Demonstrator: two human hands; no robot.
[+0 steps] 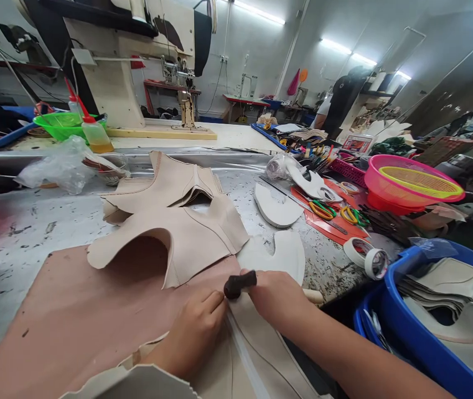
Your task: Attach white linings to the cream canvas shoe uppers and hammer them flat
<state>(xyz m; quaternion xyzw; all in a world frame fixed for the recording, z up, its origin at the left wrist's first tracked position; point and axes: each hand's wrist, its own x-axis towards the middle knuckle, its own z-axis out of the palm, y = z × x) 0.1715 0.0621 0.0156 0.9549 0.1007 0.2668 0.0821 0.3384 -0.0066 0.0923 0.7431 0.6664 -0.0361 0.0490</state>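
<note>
Far left in the frame, a green bowl point(59, 124) and a glue bottle point(97, 136) stood at the back of the bench, with a crumpled plastic bag point(61, 163) just in front of them. Moving in, a pink mat point(65, 321) covered the lower left, and a stack of beige leather pieces point(178, 227) lay on its upper edge.

Now the action, bottom centre. The left hand point(194, 332) was down on a cream leather panel point(257, 343), its fingers point(215, 302) bent and their tips pressed onto it. Whether the thumb pinched anything underneath, I couldn't tell. Just right of those fingertips, almost touching, sat the dark head of a black tool point(238, 285), resting on the same panel. The right hand point(280, 296) was wrapped tight around that tool, fist closed, with only the head poking out left of the knuckles and a pale wooden stub showing on the hand's far side.

Past the hands, a white sole-shaped cutout point(280, 252) lay close behind the fist. Scissors point(321, 209) and tape rolls point(365, 256) were scattered further right. A pink basket point(411, 185) sat upper right, and a blue bin point(423, 338) filled the lower right corner.
</note>
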